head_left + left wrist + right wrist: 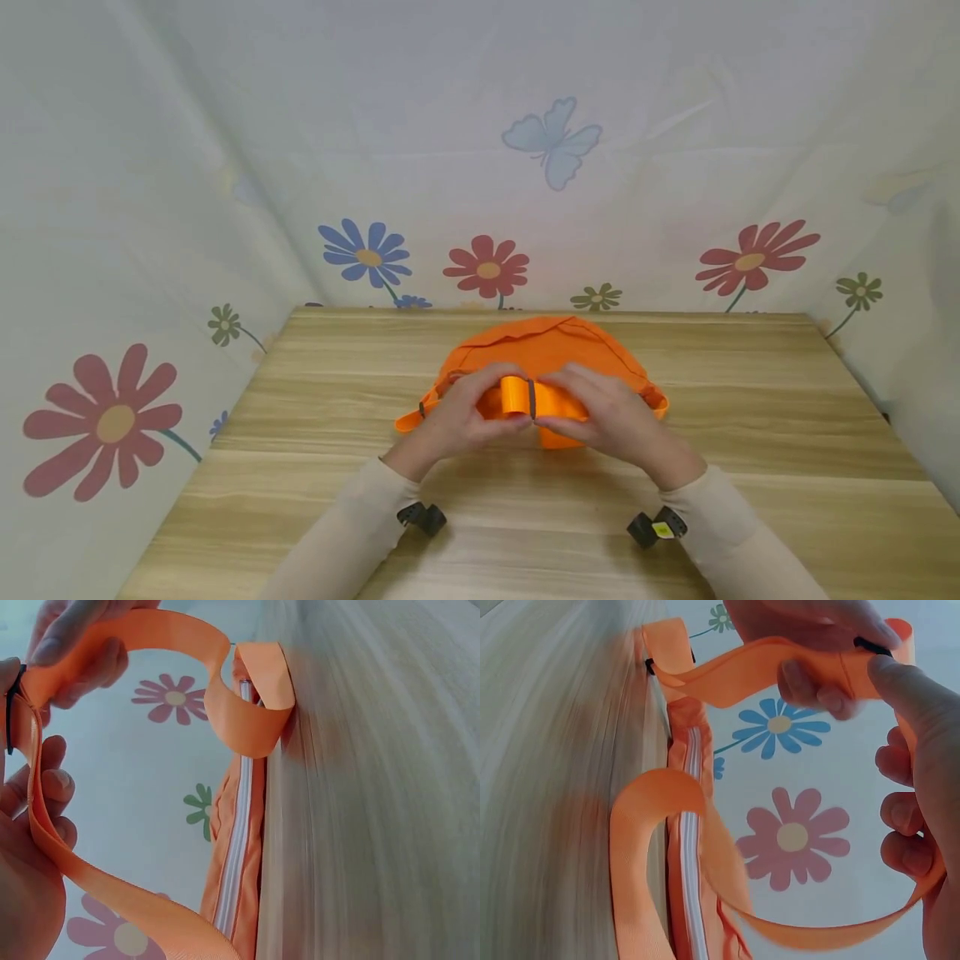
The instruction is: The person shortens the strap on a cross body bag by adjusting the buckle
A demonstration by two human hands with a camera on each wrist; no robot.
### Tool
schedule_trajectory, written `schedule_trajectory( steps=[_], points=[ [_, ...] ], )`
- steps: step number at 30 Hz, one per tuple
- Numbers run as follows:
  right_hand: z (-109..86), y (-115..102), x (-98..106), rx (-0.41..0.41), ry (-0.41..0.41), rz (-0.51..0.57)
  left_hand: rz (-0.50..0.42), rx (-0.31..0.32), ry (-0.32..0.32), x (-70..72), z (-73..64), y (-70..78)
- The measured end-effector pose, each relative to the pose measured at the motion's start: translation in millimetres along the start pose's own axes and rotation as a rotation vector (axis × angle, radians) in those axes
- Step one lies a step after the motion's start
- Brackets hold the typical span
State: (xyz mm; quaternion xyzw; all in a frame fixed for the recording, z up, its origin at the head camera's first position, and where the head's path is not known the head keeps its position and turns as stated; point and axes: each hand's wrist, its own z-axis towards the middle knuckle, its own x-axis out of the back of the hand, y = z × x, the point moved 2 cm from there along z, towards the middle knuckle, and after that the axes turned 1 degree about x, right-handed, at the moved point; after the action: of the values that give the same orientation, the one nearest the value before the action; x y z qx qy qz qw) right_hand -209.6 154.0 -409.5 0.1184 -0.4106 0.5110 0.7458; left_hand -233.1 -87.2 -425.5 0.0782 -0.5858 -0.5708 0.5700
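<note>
An orange fabric bag [547, 346] lies on the table, its white zipper [238, 847] facing the wrist cameras. Attached to it is a wide orange strap [780, 671], lifted up in loops between both hands. A dark slider buckle [532, 400] sits across the doubled strap, right at the fingertips. My left hand [472, 408] pinches the strap on the buckle's left side, the thumb underneath in the head view. From the right, my right hand [611, 417] grips the strap beside the buckle, its thumb close to the black bar [871, 646].
The bag rests on a wood-grain table [337, 367] toward its back edge. Behind and beside the table hangs a white curtain [420, 150] printed with flowers and a butterfly. Each sleeved forearm wears a black wrist device [423, 518].
</note>
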Motion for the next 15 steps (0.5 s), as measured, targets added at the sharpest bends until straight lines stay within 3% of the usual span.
schedule_trajectory(
  steps=[7,15],
  points=[
    [-11.5,9.8,8.3,-0.036,0.018,-0.017,-0.046,0.011,0.056,11.3,-3.0,-2.7],
    [-13.8,12.3,11.3,-0.037,0.001,0.026,-0.056,0.032,0.031,12.4,-5.1,-7.7]
  ],
)
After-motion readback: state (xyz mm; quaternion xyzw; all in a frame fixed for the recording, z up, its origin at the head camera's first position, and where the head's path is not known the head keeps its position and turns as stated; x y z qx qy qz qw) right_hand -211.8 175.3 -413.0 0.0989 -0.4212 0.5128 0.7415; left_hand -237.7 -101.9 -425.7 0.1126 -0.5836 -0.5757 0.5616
